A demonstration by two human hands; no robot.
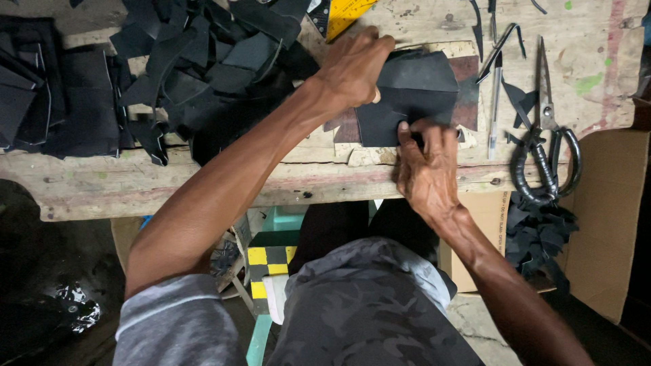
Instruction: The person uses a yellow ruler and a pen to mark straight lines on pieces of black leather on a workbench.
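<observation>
My left hand (354, 68) presses down on a dark leather piece (413, 91) lying on the worn wooden bench (203, 183), fingers curled over its far left edge. My right hand (427, 166) is at the piece's near edge, fingers pinched together on it. Whether a small tool sits in that hand is hidden by the fingers. A reddish-brown board (468, 91) shows under the leather.
A heap of black leather offcuts (203, 68) covers the bench's left. Large black-handled scissors (546, 146) and a thin pen-like tool (495, 102) lie to the right. A yellow ruler (342, 13) is at the far edge. A cardboard box (603, 217) holds scraps below right.
</observation>
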